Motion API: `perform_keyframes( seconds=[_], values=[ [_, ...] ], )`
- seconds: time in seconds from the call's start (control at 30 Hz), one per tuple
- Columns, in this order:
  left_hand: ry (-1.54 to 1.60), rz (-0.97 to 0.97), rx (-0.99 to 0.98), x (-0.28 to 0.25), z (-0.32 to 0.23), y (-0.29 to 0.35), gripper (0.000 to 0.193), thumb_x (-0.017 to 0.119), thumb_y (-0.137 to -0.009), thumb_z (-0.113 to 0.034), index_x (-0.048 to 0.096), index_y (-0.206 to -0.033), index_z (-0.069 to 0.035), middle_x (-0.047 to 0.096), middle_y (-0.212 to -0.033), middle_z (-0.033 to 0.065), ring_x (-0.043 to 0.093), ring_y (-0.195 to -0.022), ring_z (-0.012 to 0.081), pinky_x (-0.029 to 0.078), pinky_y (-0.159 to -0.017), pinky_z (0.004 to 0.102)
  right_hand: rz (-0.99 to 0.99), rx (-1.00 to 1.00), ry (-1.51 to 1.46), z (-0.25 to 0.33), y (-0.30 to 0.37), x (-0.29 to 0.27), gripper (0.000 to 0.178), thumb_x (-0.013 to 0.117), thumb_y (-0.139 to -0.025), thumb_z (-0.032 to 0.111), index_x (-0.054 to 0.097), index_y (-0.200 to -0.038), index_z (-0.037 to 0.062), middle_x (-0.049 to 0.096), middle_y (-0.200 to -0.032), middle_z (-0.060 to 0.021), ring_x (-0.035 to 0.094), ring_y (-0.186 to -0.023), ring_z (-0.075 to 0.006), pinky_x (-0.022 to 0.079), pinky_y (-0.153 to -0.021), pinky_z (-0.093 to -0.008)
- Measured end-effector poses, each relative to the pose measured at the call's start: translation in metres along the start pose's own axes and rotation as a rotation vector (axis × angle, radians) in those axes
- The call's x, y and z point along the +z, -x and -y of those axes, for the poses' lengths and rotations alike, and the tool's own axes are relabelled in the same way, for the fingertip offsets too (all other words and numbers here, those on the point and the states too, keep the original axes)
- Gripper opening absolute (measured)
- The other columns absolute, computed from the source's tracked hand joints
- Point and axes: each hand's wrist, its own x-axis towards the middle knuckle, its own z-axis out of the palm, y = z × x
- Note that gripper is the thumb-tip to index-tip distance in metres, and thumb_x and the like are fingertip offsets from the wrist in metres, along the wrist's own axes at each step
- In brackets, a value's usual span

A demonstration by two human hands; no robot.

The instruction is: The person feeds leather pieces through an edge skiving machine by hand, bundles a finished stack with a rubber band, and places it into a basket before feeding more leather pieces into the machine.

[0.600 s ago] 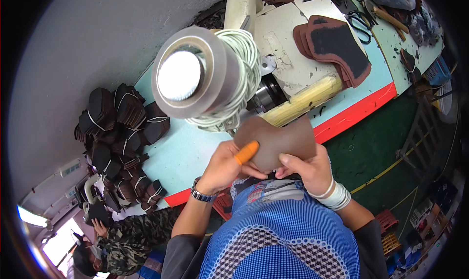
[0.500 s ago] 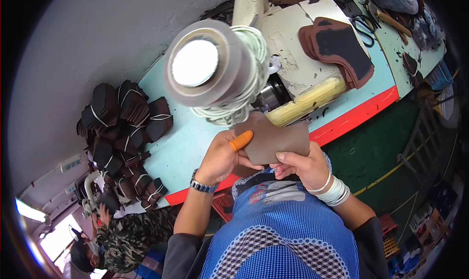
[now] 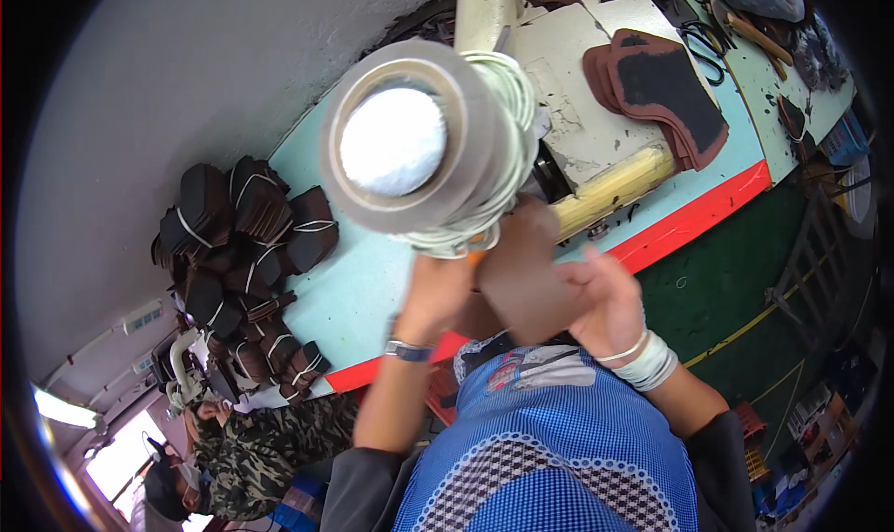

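Observation:
A flat brown leather-like piece (image 3: pixel 531 285), smeared by motion, is tilted in front of the machine. My left hand (image 3: pixel 436 295), with a watch at the wrist, grips its left side; an orange finger cover shows a little, and most of the fingers are hidden behind the round lamp-like head (image 3: pixel 396 141). My right hand (image 3: pixel 607 304) is at the piece's right edge. Its fingers are blurred, and whether they grip the edge is unclear. White bands (image 3: pixel 649 364) circle my right wrist. A second brown piece (image 3: pixel 477 318) shows partly below my left hand.
Pale cord loops (image 3: pixel 507 113) hang on the round head. A yellowish bar (image 3: pixel 615 192) fronts the machine bed, where brown-and-black cut pieces (image 3: pixel 666 85) are stacked. Banded bundles (image 3: pixel 247 262) pile up at the left. Scissors (image 3: pixel 703 53) lie far right. A co-worker in camouflage (image 3: pixel 251 457) is at lower left.
The brown piece has turned and swung toward the machine. My left hand has moved under the round head, and my right hand has shifted to the piece's right edge with its grip changed.

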Motion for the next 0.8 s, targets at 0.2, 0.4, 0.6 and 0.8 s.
perform_keyframes(
  seconds=[0.2,0.4,0.6,0.8],
  values=[
    [-0.247,0.166,-0.035,-0.014,-0.012,-0.013,0.029,0.052,-0.092,-0.019,0.058,-0.078,0.006,0.061,-0.064,0.0094,0.061,-0.054,0.0154,0.049,-0.049,0.0250,-0.138,-0.426,0.442,0.002,-0.009,-0.010,0.020,0.063,-0.081,0.002,0.059,-0.099,-0.0067,0.066,-0.087,-0.0097,0.063,-0.075,-0.0131,0.052,-0.069,-0.0256],
    [-0.694,0.113,0.138,-0.032,0.022,0.019,0.027,0.070,-0.078,-0.025,0.063,-0.081,0.001,0.064,-0.080,0.0107,0.062,-0.073,0.0203,0.048,-0.062,0.0303,-0.705,-1.745,1.344,0.113,0.013,0.001,0.013,0.066,-0.073,-0.005,0.065,-0.085,-0.0024,0.062,-0.082,-0.0110,0.059,-0.070,-0.0198,0.048,-0.062,-0.0277],
    [-1.135,-0.111,0.445,-0.038,0.061,0.040,0.030,0.076,-0.067,-0.021,0.067,-0.090,-0.003,0.061,-0.099,0.0167,0.057,-0.096,0.0331,0.046,-0.081,0.0384,-0.530,-1.624,1.720,0.087,0.010,-0.012,0.035,0.071,-0.069,0.011,0.060,-0.099,-0.0019,0.058,-0.087,-0.0134,0.057,-0.079,-0.0272,0.048,-0.071,-0.0359],
    [-0.445,0.351,-0.020,-0.037,0.004,0.060,0.010,0.065,-0.082,-0.007,0.066,-0.087,0.002,0.066,-0.086,0.0063,0.058,-0.080,0.0080,0.047,-0.072,0.0232,0.247,-0.603,1.242,0.009,0.013,-0.007,0.032,0.066,-0.078,0.022,0.061,-0.100,-0.0005,0.064,-0.081,-0.0162,0.064,-0.070,-0.0263,0.050,-0.062,-0.0315]
  ],
)
